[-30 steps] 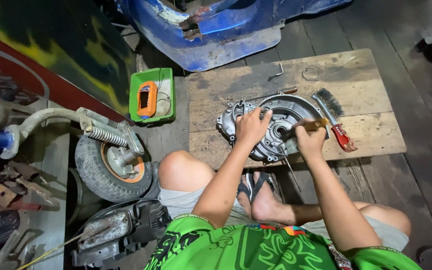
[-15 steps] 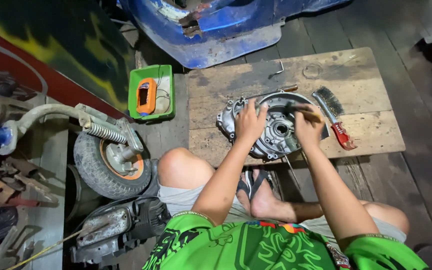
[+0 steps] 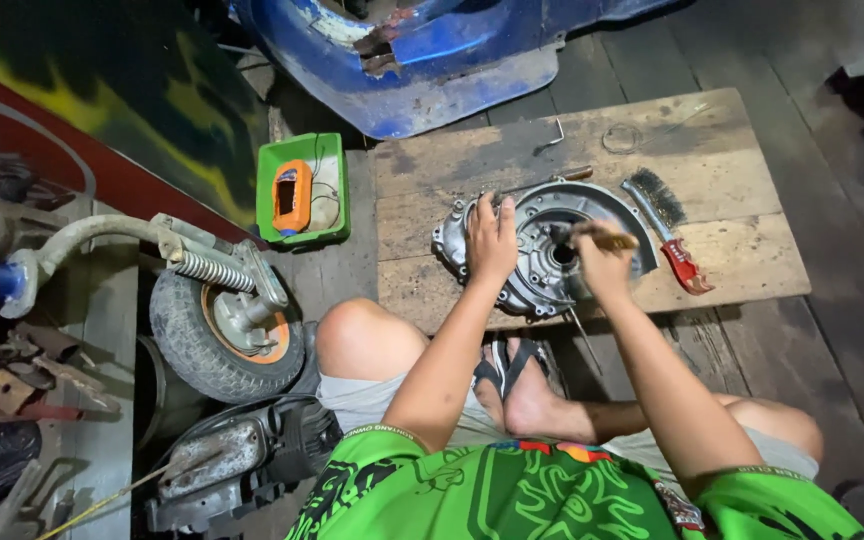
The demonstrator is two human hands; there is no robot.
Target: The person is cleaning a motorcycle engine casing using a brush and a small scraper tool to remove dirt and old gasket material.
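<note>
A grey metal engine cover (image 3: 592,205) lies on a wooden board (image 3: 732,175) in front of me. My left hand (image 3: 493,240) presses flat on the cover's left part, fingers spread. My right hand (image 3: 600,262) grips a small brush with a yellowish wooden handle (image 3: 612,240), its bristle end pointing left into the cover's round middle recess. I sit on the floor with my sandalled feet just below the board.
A wire brush with a red handle (image 3: 674,240) lies right of the cover. A bent metal key (image 3: 552,135) and a wire ring (image 3: 620,138) rest near the board's far edge. A green tray with an orange meter (image 3: 302,190), a small wheel (image 3: 222,325) and blue bodywork (image 3: 432,70) surround it.
My right hand has swept the small brush back and forth over the cover's centre, ending lower and leftward. My left hand slid slightly up the cover's left side.
</note>
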